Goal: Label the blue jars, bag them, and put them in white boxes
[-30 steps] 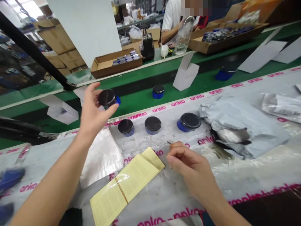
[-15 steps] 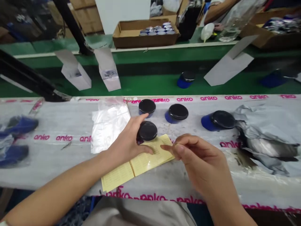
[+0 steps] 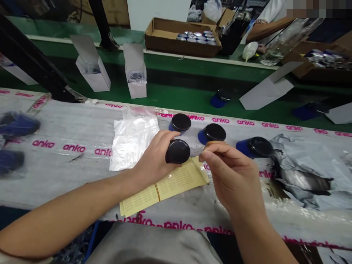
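Observation:
My left hand (image 3: 158, 156) is wrapped round a jar with a black lid (image 3: 178, 151), lid up. Beneath it lies a stack of yellow label sheets (image 3: 143, 201), with rows of small print. The thumb and forefinger of my right hand (image 3: 233, 176) are pinched together over the sheets' right end; whatever sits between the fingertips is too small to make out. Behind my hands stand a blue jar with a black lid (image 3: 180, 123) and a second such jar (image 3: 211, 134). A third blue jar (image 3: 254, 147) lies further right. Clear plastic bags (image 3: 132, 141) lie left of my left hand.
White open boxes (image 3: 93, 71) stand on the green belt (image 3: 176, 90), along with more blue jars (image 3: 220, 98). A carton of silver-topped tins (image 3: 183, 44) sits on the shelf. Crumpled grey plastic (image 3: 308, 172) lies at right. Another person's arm (image 3: 269, 31) shows at the back.
My left hand has closed round the near jar. My right hand has drawn back slightly upward from the sheets, still pinched. The camera's view has tilted.

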Demonstrator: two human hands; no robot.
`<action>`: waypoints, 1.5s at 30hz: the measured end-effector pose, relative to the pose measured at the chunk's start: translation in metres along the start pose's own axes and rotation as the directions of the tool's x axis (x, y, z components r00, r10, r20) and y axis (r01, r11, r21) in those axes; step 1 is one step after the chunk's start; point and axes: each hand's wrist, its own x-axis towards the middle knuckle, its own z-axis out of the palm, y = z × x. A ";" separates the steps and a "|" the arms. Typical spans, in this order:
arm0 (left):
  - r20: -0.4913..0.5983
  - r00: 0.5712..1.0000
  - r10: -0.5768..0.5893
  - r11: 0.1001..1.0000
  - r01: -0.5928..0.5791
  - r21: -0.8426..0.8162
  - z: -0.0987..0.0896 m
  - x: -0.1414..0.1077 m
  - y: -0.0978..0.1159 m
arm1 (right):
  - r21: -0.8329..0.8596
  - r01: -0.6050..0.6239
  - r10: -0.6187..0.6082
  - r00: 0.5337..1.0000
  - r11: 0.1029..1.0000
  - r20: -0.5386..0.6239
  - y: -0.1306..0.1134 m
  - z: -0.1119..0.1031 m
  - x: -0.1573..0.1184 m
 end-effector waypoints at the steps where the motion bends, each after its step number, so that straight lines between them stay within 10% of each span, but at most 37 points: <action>1: 0.007 1.000 -0.001 1.000 0.001 0.022 0.000 0.000 0.000 | -0.020 -0.002 0.002 1.000 1.000 0.013 0.002 0.002 -0.001; 9: 0.301 0.950 -0.086 0.980 0.134 -0.145 -0.020 0.004 -0.007 | -0.049 -0.080 0.085 0.989 0.996 0.119 0.004 0.007 -0.004; 26: 0.052 0.980 0.192 0.981 -0.194 0.030 -0.005 -0.001 -0.013 | -0.101 -0.160 0.161 0.987 0.982 0.004 0.003 0.020 -0.016; 36: 0.383 0.920 0.076 0.997 -0.083 0.002 -0.030 0.005 -0.003 | -0.139 -0.028 0.021 0.998 0.990 -0.052 0.004 0.018 -0.032; 45: 0.235 0.950 0.206 0.978 -0.197 -0.063 -0.019 0.003 -0.011 | -0.145 -0.059 0.057 0.998 0.988 -0.013 0.010 0.014 -0.033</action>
